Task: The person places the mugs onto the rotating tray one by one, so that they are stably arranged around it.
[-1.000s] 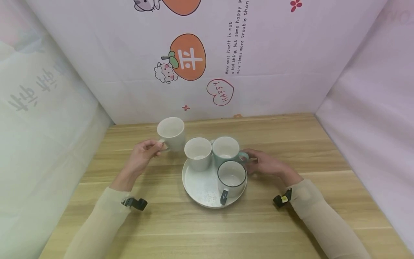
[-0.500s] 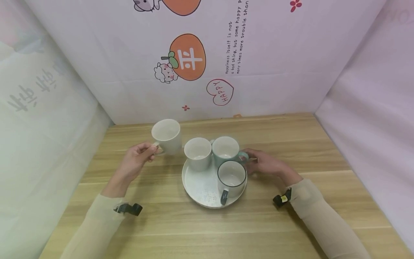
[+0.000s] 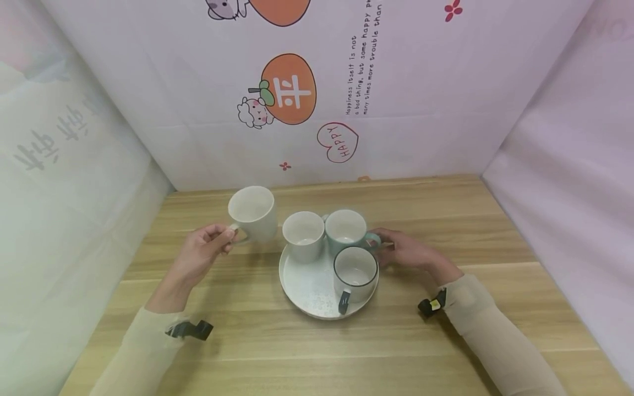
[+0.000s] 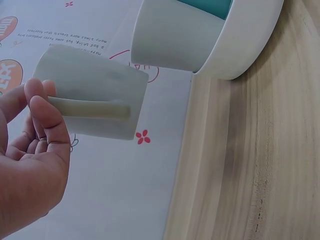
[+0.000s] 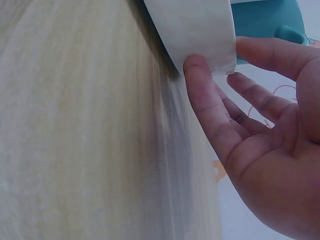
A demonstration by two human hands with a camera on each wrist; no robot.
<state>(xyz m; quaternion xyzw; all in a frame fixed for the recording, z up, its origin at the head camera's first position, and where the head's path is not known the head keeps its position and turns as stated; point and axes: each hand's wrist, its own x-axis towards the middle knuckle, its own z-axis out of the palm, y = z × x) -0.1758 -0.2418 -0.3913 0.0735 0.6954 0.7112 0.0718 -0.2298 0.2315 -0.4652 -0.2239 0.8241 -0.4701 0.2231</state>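
Observation:
Between the thumb and fingers of my left hand (image 3: 200,253) is the handle of a white mug (image 3: 255,217), held up left of a round white tray (image 3: 309,289). The left wrist view shows this handle (image 4: 92,108) pinched near one end. Three mugs stand upright on the tray: a plain white mug (image 3: 304,242), a teal mug (image 3: 342,242) with a white inside, and a white mug with a dark rim (image 3: 355,275) and dark handle. My right hand (image 3: 408,250) holds the tray's right edge. In the right wrist view its thumb presses the outer wall (image 5: 200,30), fingers at the rim.
The wooden table (image 3: 277,363) ends at a printed white cloth (image 3: 411,126) behind the tray. Pale cloth walls (image 3: 569,181) rise at both sides. Each wrist carries a small black camera mount (image 3: 190,330).
My left hand has drawn the white mug left and a little toward me, away from the tray's mugs. The right hand, the tray and its three mugs stay in place.

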